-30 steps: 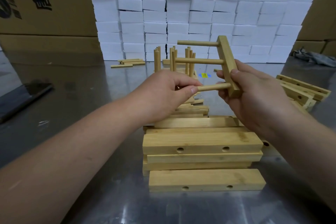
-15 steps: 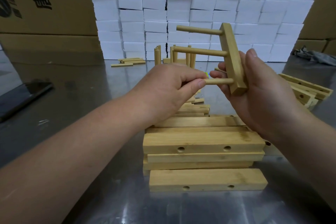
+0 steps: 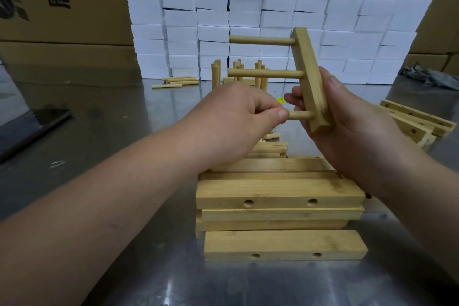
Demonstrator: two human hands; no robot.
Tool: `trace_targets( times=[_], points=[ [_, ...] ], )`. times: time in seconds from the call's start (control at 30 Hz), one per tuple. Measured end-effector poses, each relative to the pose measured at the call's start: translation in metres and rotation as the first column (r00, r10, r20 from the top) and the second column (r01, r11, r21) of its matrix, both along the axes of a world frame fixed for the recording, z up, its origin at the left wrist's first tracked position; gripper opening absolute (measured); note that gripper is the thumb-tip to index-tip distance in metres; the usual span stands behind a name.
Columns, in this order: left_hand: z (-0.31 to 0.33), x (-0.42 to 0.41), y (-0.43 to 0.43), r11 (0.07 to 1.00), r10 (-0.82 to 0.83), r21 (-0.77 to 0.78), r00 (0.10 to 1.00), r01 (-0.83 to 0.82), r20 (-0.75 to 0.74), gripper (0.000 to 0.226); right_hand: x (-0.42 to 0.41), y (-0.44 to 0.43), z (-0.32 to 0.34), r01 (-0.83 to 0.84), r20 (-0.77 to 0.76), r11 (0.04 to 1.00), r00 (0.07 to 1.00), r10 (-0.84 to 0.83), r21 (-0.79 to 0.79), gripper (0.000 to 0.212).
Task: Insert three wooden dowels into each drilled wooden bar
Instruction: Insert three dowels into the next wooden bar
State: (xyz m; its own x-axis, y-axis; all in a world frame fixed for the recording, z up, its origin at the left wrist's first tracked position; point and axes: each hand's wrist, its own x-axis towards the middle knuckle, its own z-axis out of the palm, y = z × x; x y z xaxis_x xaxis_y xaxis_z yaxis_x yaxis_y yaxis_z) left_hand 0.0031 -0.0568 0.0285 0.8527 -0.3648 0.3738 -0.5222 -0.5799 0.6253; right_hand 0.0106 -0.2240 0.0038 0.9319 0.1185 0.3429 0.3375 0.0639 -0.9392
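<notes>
Nearest, in the lower centre of the frame, a single bar [image 3: 285, 245] lies flat on the shiny metal table [image 3: 99, 136], with two holes showing in its front edge. Just behind it sits a stack of bars [image 3: 278, 194], and the top one also shows two holes. Above the stack, mid-frame, the right hand [image 3: 347, 129] grips the held bar [image 3: 309, 74] near its lower end, thumb on the right side and fingers wrapped round to the left. This bar stands almost upright, its top leaning a little left. Three dowels stick out of it toward the left: the top dowel [image 3: 262, 40], the middle dowel [image 3: 264, 73] and the bottom dowel [image 3: 301, 115]. The left hand [image 3: 238, 117] pinches the bottom dowel's free end between thumb and fingertips. Loose dowels [image 3: 270, 149] lie under that hand. A pile of bars [image 3: 417, 122] rests at the right edge. Further back, finished bars [image 3: 238, 72] stand with their dowels upright, and more dowels [image 3: 178, 81] lie to their left. White foam blocks [image 3: 273, 7] wall the top centre, and a cardboard box [image 3: 62, 0] fills the upper left.
</notes>
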Motion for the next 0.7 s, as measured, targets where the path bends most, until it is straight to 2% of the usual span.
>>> trace_targets(
  times=[0.1,0.23,0.33,0.4,0.47,0.5,0.57,0.63,0.7],
  points=[
    [0.002,-0.001,-0.001,0.999,0.041,0.014,0.997,-0.040,-0.065,0.022,-0.003,-0.001,0.000,0.028,0.005,0.995,1.000,-0.028,-0.101,0.037],
    [0.003,0.000,0.000,0.995,0.032,-0.088,0.982,-0.049,-0.185,0.032,-0.009,0.003,0.006,0.163,0.250,0.926,0.965,-0.078,-0.340,0.040],
    [0.003,-0.001,-0.003,0.996,0.052,-0.069,0.990,-0.062,-0.131,0.031,-0.009,0.003,0.006,0.190,0.270,0.921,0.958,-0.098,-0.340,0.031],
    [0.004,-0.003,-0.003,0.996,0.056,-0.063,0.992,-0.063,-0.117,0.040,-0.008,0.003,0.006,0.144,0.145,0.956,0.983,-0.109,-0.255,0.024],
    [0.007,-0.003,0.000,0.993,0.034,-0.109,0.991,-0.048,-0.130,0.043,-0.006,0.006,0.008,0.166,0.064,0.984,0.985,-0.162,-0.059,0.022],
    [0.009,-0.001,0.003,0.984,0.027,-0.171,0.991,-0.050,-0.133,0.043,-0.005,0.006,0.011,0.216,0.011,0.973,0.976,-0.217,0.081,0.023],
    [0.010,0.010,0.010,0.926,0.074,-0.359,0.989,-0.116,-0.129,0.038,-0.003,-0.001,0.019,0.331,-0.144,0.890,0.943,-0.299,0.314,0.022],
    [0.008,0.022,0.016,0.844,0.171,-0.490,0.975,-0.220,-0.143,0.031,-0.001,-0.013,0.025,0.395,-0.280,0.846,0.910,-0.306,0.359,0.023],
    [0.000,0.033,0.020,0.832,0.260,-0.468,0.955,-0.296,-0.142,0.024,0.002,-0.022,0.028,0.366,-0.374,0.879,0.895,-0.243,0.306,0.029]
  ],
)
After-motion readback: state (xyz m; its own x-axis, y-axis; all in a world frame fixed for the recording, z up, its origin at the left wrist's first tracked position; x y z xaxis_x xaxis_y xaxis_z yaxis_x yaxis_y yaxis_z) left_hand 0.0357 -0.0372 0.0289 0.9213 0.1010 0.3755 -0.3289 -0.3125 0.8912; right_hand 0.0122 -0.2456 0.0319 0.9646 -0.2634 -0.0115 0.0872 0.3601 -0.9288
